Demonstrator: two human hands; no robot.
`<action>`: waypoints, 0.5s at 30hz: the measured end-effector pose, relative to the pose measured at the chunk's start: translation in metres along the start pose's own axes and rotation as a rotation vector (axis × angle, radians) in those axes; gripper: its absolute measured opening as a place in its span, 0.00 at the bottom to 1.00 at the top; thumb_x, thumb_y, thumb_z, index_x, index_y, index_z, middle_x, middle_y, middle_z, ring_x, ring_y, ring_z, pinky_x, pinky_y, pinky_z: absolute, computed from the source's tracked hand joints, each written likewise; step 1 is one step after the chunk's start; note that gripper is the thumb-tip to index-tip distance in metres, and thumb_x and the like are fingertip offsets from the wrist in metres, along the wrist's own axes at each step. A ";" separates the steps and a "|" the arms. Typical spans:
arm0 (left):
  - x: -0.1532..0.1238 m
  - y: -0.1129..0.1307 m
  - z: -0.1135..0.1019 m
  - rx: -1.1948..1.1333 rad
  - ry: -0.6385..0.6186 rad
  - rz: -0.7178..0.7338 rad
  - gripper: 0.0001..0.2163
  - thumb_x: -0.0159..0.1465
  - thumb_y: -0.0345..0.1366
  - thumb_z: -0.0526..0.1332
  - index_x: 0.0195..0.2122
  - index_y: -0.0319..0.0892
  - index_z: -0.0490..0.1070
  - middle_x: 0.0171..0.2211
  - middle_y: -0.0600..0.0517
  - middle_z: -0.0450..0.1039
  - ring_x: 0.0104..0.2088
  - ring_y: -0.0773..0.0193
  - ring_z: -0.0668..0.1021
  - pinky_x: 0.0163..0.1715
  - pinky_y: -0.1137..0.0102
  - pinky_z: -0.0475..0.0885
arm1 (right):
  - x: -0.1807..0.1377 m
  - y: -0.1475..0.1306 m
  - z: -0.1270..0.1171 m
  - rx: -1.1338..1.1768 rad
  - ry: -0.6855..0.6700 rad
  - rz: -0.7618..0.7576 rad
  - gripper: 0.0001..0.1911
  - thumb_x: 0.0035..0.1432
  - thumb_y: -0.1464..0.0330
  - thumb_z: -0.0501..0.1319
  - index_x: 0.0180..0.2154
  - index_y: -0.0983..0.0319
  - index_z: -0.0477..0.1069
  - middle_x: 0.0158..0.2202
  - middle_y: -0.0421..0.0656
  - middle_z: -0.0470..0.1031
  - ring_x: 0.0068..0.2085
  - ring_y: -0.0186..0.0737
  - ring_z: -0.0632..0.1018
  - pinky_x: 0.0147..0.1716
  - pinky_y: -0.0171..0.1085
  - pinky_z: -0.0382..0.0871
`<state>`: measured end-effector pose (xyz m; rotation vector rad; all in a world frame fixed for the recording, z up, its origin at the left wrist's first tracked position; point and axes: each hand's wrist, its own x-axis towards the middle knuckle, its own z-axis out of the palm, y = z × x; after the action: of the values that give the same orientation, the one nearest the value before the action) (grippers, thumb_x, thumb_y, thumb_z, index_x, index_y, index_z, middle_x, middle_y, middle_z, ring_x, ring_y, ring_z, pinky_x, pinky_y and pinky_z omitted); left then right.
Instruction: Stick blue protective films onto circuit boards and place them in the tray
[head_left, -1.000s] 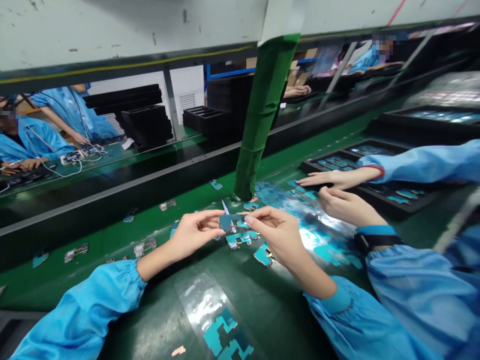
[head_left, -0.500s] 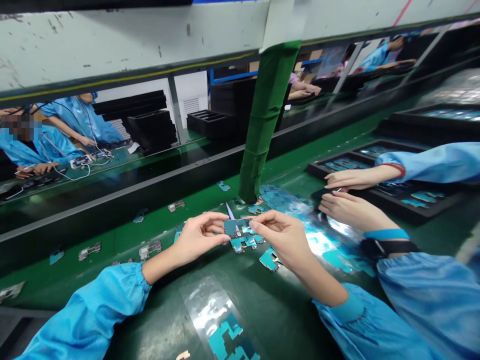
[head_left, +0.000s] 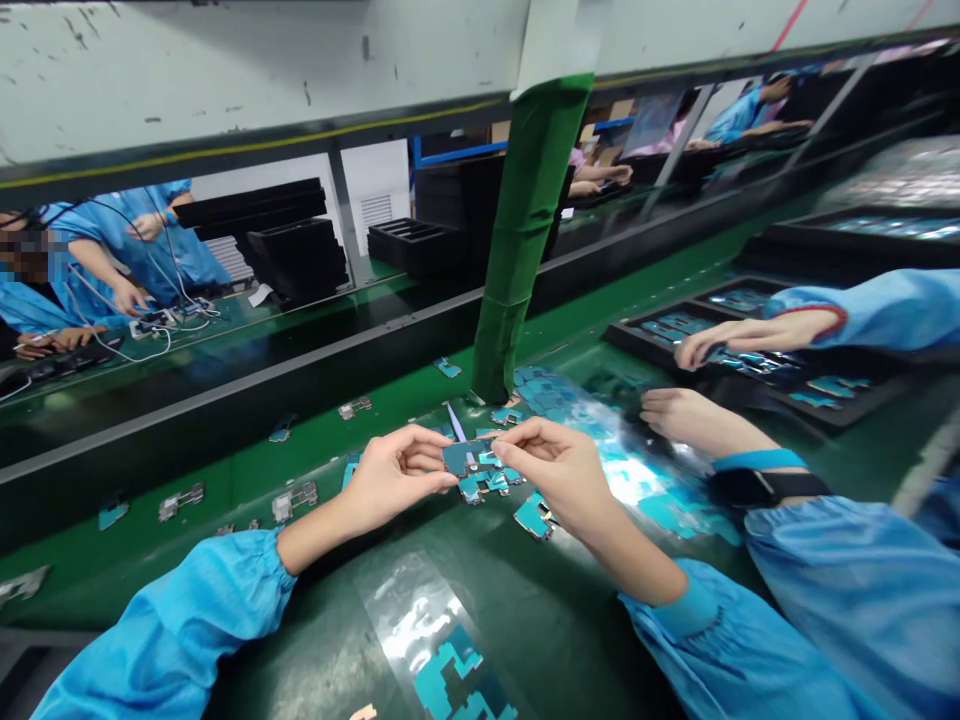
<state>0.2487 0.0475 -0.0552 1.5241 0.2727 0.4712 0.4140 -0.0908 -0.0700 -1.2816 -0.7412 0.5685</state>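
Between my two hands is a small circuit board [head_left: 459, 459] with a teal film on its face. My left hand [head_left: 399, 468] pinches its left edge between thumb and fingers. At its right end, my right hand [head_left: 555, 462] has thumb and forefinger closed on the board or the film; the fingertips cover that spot. Just behind the board a lavender pointed tool [head_left: 455, 422] shows, partly hidden. Several teal-covered boards [head_left: 491, 484] lie beneath and beyond it. Another teal-covered board [head_left: 534, 516] rests beside my right wrist. Nearer me lies a clear sheet [head_left: 412, 600] with teal film pieces [head_left: 454, 670].
A green-wrapped post [head_left: 517, 240] stands behind my hands. Bare boards [head_left: 294, 500] lie along the green strip at left. Shiny teal film sheets [head_left: 615, 450] spread at right. A co-worker's hands [head_left: 701, 420] are near black trays [head_left: 862, 405] holding boards. A white beam [head_left: 262, 75] crosses above.
The co-worker's hands at right have come apart, one moving over the black tray. My hands keep the same hold on the board. The whole view has shifted slightly.
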 end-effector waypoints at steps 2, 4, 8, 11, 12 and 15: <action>0.000 0.001 0.000 0.007 -0.009 -0.007 0.17 0.52 0.34 0.75 0.41 0.37 0.75 0.28 0.51 0.79 0.28 0.62 0.83 0.31 0.71 0.79 | 0.001 0.001 -0.001 0.001 -0.007 0.000 0.18 0.43 0.54 0.76 0.26 0.60 0.77 0.29 0.46 0.80 0.31 0.43 0.79 0.33 0.39 0.75; -0.001 0.000 -0.001 0.008 -0.012 -0.008 0.17 0.52 0.33 0.75 0.41 0.37 0.74 0.28 0.51 0.80 0.28 0.63 0.83 0.30 0.71 0.79 | 0.001 0.001 -0.001 0.003 -0.017 0.003 0.18 0.43 0.54 0.76 0.26 0.60 0.77 0.29 0.46 0.80 0.31 0.42 0.79 0.34 0.39 0.74; -0.001 -0.003 -0.003 0.015 -0.019 -0.004 0.16 0.53 0.31 0.74 0.42 0.37 0.74 0.28 0.50 0.80 0.28 0.63 0.83 0.30 0.73 0.78 | 0.001 0.000 -0.001 0.008 -0.016 0.022 0.17 0.42 0.56 0.77 0.25 0.60 0.77 0.29 0.46 0.81 0.31 0.41 0.79 0.34 0.37 0.73; -0.001 -0.005 -0.004 0.032 -0.036 -0.001 0.16 0.54 0.31 0.74 0.43 0.37 0.75 0.28 0.50 0.81 0.29 0.63 0.83 0.31 0.73 0.78 | 0.001 -0.002 0.000 0.005 -0.015 0.030 0.16 0.42 0.57 0.77 0.25 0.60 0.77 0.30 0.46 0.81 0.31 0.40 0.78 0.34 0.37 0.73; -0.002 -0.006 -0.005 0.038 -0.040 -0.002 0.16 0.55 0.31 0.74 0.43 0.37 0.75 0.28 0.50 0.81 0.29 0.63 0.83 0.31 0.73 0.78 | 0.001 -0.002 0.000 0.003 -0.016 0.031 0.15 0.42 0.58 0.76 0.24 0.60 0.77 0.30 0.46 0.81 0.31 0.40 0.78 0.33 0.37 0.73; -0.002 -0.008 -0.007 0.047 -0.045 -0.005 0.16 0.55 0.31 0.74 0.43 0.38 0.75 0.28 0.51 0.81 0.28 0.64 0.83 0.31 0.74 0.78 | 0.001 -0.003 0.000 -0.007 -0.015 0.030 0.14 0.42 0.59 0.76 0.24 0.60 0.77 0.28 0.45 0.80 0.29 0.39 0.77 0.32 0.37 0.72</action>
<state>0.2454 0.0527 -0.0636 1.5774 0.2546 0.4283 0.4145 -0.0904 -0.0666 -1.2974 -0.7382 0.6007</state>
